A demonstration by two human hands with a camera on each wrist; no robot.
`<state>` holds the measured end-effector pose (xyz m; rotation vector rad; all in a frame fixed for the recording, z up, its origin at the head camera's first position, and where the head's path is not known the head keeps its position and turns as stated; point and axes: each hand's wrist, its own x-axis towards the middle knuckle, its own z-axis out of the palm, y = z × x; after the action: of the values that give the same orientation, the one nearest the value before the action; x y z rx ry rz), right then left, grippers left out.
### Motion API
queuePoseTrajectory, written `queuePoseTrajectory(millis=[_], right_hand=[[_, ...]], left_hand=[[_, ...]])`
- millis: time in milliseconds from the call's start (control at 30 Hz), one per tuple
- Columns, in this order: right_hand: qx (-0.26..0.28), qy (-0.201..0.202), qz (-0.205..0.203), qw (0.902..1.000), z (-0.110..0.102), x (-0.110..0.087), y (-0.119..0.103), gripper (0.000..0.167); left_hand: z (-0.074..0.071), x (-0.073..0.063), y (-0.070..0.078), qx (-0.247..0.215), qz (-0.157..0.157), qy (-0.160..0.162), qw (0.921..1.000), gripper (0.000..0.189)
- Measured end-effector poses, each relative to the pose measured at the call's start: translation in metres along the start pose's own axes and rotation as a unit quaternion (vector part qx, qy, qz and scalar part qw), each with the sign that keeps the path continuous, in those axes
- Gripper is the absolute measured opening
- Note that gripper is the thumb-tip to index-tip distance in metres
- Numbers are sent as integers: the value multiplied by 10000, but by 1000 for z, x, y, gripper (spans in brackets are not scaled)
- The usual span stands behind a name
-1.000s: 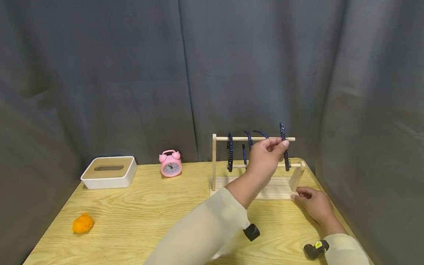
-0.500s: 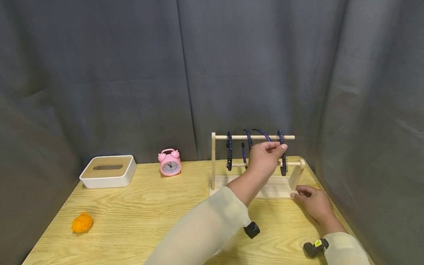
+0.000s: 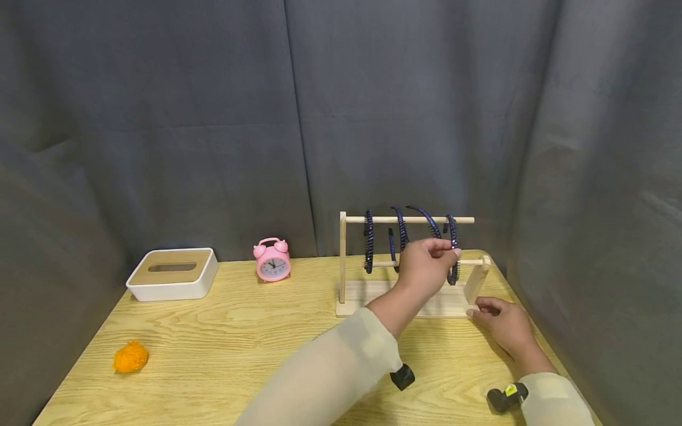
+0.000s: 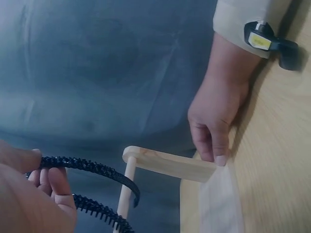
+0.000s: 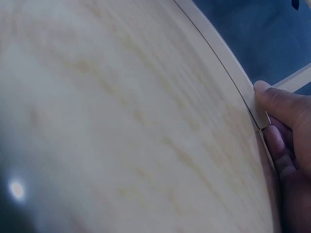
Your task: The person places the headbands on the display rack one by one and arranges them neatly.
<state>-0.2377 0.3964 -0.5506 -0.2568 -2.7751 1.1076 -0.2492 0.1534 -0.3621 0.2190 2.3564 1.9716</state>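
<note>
My left hand [image 3: 423, 266] pinches a dark blue, toothed headband [image 3: 452, 228] between thumb and fingers. The band hangs at the right part of the wooden rack's top bar [image 3: 373, 219]; in the left wrist view its curved end [image 4: 127, 182] comes close to a bar. Several similar headbands hang further left, one dark band [image 3: 369, 242] being leftmost. Low at the rack's front right corner, my right hand [image 3: 506, 328] grips the base [image 3: 357, 291]. The right wrist view has the thumb over the base's edge [image 5: 233, 73] and fingers at its side.
A pink alarm clock [image 3: 273, 263] stands left of the rack. Farther left are a white tissue box [image 3: 176, 291] with a wooden lid and an orange fluffy ball [image 3: 130, 357]. Grey curtains [image 3: 213, 130] enclose the table [image 3: 213, 355] at the back and sides.
My left hand has lowered the headband, whose top went from above the upper bar down to about its height. The right hand stays at the base corner.
</note>
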Motion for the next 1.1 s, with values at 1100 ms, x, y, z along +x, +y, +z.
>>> queuePoseTrajectory(millis=[1100], right_hand=[[150, -53, 197, 9997, 1, 2, 3, 58]], left_hand=[[5, -6, -22, 1056, 885, 128, 9904, 17]])
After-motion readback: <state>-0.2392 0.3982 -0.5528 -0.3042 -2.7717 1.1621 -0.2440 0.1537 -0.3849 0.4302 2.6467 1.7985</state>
